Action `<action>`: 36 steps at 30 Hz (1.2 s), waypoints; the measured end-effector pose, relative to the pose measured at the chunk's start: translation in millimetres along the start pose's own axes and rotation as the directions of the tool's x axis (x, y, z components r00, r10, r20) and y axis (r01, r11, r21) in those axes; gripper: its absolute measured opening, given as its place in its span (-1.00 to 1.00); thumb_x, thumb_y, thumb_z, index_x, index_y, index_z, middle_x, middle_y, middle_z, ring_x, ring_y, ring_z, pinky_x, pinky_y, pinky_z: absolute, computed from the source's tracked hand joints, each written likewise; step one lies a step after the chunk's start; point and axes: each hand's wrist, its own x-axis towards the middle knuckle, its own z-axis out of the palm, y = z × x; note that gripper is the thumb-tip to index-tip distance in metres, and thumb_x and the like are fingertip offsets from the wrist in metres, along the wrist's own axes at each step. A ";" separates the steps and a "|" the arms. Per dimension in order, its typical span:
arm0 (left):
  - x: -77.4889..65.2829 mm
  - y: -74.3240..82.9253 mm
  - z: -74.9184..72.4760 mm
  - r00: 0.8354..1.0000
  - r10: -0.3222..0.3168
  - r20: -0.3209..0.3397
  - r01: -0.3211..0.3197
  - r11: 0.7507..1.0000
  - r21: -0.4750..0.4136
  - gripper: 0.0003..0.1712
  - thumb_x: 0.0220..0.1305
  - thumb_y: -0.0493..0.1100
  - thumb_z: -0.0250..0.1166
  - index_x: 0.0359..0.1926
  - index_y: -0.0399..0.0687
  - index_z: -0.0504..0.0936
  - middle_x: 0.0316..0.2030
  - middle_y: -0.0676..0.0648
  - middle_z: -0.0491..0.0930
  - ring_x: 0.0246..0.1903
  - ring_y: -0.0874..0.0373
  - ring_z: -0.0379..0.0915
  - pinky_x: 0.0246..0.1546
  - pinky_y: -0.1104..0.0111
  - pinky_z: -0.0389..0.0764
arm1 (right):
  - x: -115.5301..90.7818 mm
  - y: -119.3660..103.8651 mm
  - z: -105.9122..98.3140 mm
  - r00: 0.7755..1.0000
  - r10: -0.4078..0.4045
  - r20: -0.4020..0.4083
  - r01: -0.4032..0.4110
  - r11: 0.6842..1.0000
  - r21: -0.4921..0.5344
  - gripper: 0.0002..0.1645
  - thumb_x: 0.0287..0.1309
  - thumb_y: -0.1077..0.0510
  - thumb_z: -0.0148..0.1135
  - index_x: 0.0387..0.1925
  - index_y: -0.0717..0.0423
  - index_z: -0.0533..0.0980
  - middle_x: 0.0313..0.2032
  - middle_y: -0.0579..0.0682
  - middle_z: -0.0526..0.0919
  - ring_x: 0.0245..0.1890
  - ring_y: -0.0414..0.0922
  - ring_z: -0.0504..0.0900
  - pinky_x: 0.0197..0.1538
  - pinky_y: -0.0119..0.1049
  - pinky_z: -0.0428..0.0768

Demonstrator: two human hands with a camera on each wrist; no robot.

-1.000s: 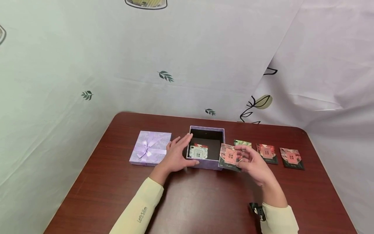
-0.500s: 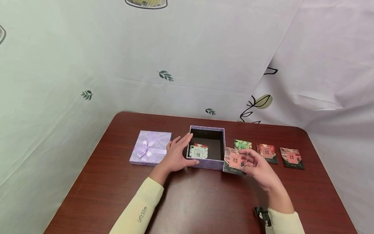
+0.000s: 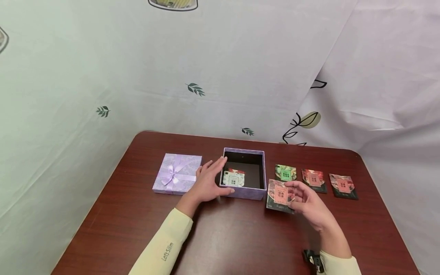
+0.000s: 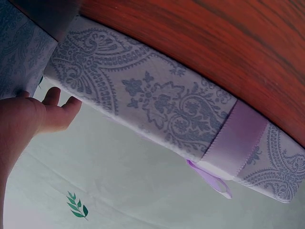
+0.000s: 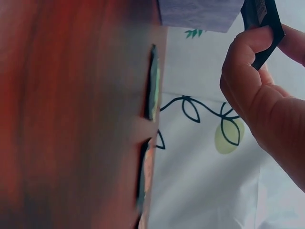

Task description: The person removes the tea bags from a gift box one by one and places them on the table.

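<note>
My right hand (image 3: 309, 208) pinches a tea sachet (image 3: 276, 196) with a pink label by its right edge. It is held tilted, close by the front right corner of a purple gift box (image 3: 245, 193). In the right wrist view the dark back of the sachet (image 5: 267, 21) shows between thumb and fingers, above the table. My left hand (image 3: 207, 185) rests against the box's left side, fingers spread along the rim and thumb at the front wall. Inside the box's black interior lies a pale sachet (image 3: 234, 178) with a red top.
Left of the box lies its purple lid (image 3: 187, 168) with a ribbon bow (image 3: 171, 173). A green sachet (image 3: 285, 172), a red sachet (image 3: 314, 179) and another pink-labelled sachet (image 3: 343, 186) line up to the right. Behind the brown table (image 3: 220, 236) hangs a pale printed cloth (image 3: 220, 76).
My right hand has moved right and toward me with the pink-labelled sachet, away from the box's front right corner, uncovering the green sachet. My left hand stays against the box.
</note>
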 end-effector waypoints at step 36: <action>-0.1 -2.1 1.4 1.000 0.019 -0.011 -0.019 1.000 0.003 0.27 -0.07 0.31 0.55 0.58 0.15 0.10 0.53 0.01 0.07 0.41 -0.28 -0.01 0.27 -0.27 -0.17 | 3.9 22.7 -6.0 0.986 0.165 -0.017 -0.161 0.927 -0.339 -0.39 -0.02 0.58 0.21 0.13 0.27 0.43 -0.07 0.19 0.52 -0.21 0.05 0.49 -0.33 -0.17 0.52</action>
